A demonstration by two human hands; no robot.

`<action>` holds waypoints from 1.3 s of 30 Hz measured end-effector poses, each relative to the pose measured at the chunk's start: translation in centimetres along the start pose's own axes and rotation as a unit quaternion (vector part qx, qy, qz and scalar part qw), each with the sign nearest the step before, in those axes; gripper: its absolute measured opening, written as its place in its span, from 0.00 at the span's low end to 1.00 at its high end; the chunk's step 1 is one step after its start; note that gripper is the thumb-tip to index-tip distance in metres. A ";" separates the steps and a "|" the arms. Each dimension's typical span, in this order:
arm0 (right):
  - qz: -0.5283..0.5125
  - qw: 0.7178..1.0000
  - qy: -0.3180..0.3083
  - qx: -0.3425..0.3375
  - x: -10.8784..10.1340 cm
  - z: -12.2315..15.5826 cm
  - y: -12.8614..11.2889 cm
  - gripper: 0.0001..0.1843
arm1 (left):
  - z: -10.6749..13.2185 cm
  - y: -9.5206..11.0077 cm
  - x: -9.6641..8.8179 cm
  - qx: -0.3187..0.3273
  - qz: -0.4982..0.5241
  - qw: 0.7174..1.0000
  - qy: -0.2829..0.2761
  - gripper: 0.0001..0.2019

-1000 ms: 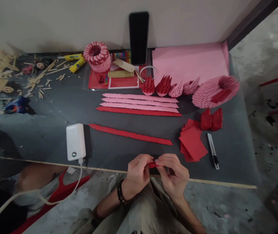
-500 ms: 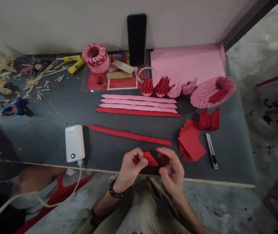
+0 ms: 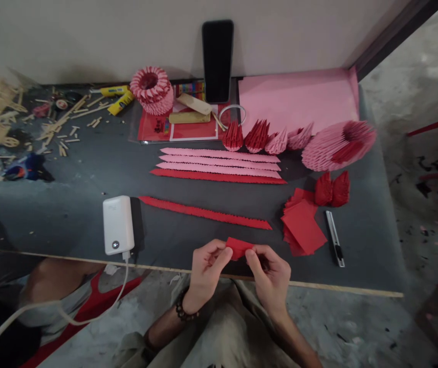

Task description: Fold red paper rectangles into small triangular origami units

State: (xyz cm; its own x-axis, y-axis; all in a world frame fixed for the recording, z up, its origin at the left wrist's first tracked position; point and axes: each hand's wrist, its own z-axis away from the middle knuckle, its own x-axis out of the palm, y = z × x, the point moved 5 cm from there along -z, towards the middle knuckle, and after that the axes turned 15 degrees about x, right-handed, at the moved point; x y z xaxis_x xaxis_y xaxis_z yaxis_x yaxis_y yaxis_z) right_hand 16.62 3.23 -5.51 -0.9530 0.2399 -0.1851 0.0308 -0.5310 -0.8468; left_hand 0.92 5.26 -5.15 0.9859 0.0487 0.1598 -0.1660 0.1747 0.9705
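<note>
A small folded piece of red paper (image 3: 239, 248) is stretched between my two hands near the table's front edge. My left hand (image 3: 209, 263) pinches its left end, thumb on top. Its right end is pinched by my right hand (image 3: 268, 271). Just beyond lies a long red strip of nested folded paper (image 3: 203, 211). To the right of my right hand is a loose stack of red paper sheets (image 3: 302, 225), with a utility knife (image 3: 334, 239) beside it.
A white power bank (image 3: 118, 225) with a cable stands left. Pink strips (image 3: 219, 159) and folded paper clusters (image 3: 256, 136) lie farther back. A phone (image 3: 218, 61) leans on the wall. Wooden sticks (image 3: 61, 122) litter the left. A person's leg (image 3: 56, 281) shows at lower left.
My right hand has come in from the right and closed on the paper's right end. The red paper has turned to lie more level between both hands.
</note>
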 end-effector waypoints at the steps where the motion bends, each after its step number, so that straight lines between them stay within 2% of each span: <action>1: 0.003 1.000 0.003 0.002 0.0 0.0 0.0 0.11 | 0.0 0.1 -0.2 0.009 -0.022 1.000 -0.006 0.13; 5: 0.003 1.000 0.014 0.005 -0.2 0.0 -0.1 0.12 | 0.2 0.5 -0.3 0.031 -0.030 0.999 0.001 0.13; 8: 0.027 0.999 0.011 -0.016 -0.2 0.0 -0.6 0.11 | 0.2 0.5 0.2 0.014 0.012 1.000 -0.009 0.13; 10: 0.053 0.998 0.001 -0.041 -0.2 0.1 -1.1 0.10 | 0.0 0.5 0.3 -0.001 0.004 1.000 -0.014 0.16; 14: 0.065 0.996 0.005 -0.068 -0.2 0.3 -1.4 0.06 | -0.4 0.8 0.2 -0.006 -0.065 0.998 -0.001 0.08; 19: 0.055 0.989 0.043 -0.129 -0.1 0.8 -1.8 0.05 | -0.2 0.6 0.3 -0.016 -0.056 0.998 0.019 0.08; 21: 0.065 0.980 0.058 -0.177 -0.2 1.0 -2.1 0.07 | -0.1 0.4 0.2 -0.020 -0.043 0.998 0.037 0.08; 24: 0.096 0.954 0.079 -0.273 -0.2 1.5 -2.3 0.17 | 0.0 0.1 0.0 -0.023 -0.019 0.998 0.051 0.08; 29: 0.162 0.907 0.087 -0.378 -0.6 2.0 -1.5 0.31 | -0.1 -0.2 0.0 -0.031 -0.002 0.999 0.041 0.09; 35: 0.225 0.874 0.055 -0.428 -0.9 1.8 -1.1 0.30 | -0.3 -0.1 0.1 -0.044 0.013 0.999 0.022 0.09; 39: 0.244 0.870 0.042 -0.427 -1.0 1.5 -1.2 0.30 | -0.4 0.0 0.0 -0.048 0.009 0.999 0.021 0.10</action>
State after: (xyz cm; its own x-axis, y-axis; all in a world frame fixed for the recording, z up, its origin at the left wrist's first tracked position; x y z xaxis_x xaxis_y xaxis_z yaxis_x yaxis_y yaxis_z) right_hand 17.09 2.39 -3.59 -0.7399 0.2322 -0.6314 0.6717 0.2028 -0.7126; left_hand 0.93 5.67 -5.24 0.9815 0.0934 0.1672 -0.1865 0.2672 0.9454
